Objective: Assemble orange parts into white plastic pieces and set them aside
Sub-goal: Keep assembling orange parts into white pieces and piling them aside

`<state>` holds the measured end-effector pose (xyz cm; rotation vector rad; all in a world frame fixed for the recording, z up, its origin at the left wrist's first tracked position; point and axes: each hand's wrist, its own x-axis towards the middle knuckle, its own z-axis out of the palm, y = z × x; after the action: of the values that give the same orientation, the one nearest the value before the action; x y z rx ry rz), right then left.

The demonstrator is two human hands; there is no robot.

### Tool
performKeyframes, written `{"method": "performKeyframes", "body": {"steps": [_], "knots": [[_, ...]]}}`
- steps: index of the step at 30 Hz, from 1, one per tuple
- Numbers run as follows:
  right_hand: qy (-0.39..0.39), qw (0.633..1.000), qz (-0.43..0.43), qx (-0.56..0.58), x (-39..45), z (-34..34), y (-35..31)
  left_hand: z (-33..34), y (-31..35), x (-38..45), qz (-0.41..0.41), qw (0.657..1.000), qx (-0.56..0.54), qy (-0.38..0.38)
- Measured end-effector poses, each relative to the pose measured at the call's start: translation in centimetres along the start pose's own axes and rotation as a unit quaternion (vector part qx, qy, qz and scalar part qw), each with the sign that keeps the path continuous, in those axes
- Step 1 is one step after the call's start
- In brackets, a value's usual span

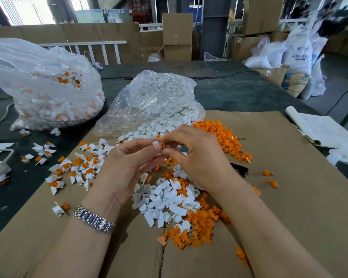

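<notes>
My left hand pinches a small white plastic piece at its fingertips, above the cardboard. My right hand pinches an orange part and holds it against that white piece. Below the hands lies a loose heap of white pieces mixed with orange parts. More orange parts are piled behind my right hand. Assembled white-and-orange pieces are scattered to the left of my left hand.
A clear bag of white pieces lies open behind the hands. A larger clear bag of assembled pieces stands at the left. The brown cardboard sheet covers the table. A notebook lies at the right edge.
</notes>
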<state>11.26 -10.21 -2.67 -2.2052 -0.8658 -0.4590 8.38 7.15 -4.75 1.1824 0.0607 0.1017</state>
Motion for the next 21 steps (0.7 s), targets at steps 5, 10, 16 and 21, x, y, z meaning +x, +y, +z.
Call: {"method": "performKeyframes", "body": {"steps": [5, 10, 16, 21], "knots": [[-0.004, 1.0, -0.001, -0.017, 0.0, 0.4, 0.1, -0.1, 0.1, 0.0, -0.01, 0.999, 0.027, 0.023], [-0.042, 0.991, 0.1, -0.072, 0.2, -0.5, 1.5, -0.1, 0.2, 0.1, -0.04, 0.998, 0.011, 0.036], [-0.194, 0.92, 0.289, -0.182, -0.7, -1.4, 3.6, 0.0, 0.4, 0.1, -0.057, 0.997, 0.027, 0.053], [-0.205, 0.922, 0.246, -0.218, -0.8, -0.9, 3.0, 0.0, 0.4, 0.0, -0.044, 0.997, 0.011, 0.063]]}}
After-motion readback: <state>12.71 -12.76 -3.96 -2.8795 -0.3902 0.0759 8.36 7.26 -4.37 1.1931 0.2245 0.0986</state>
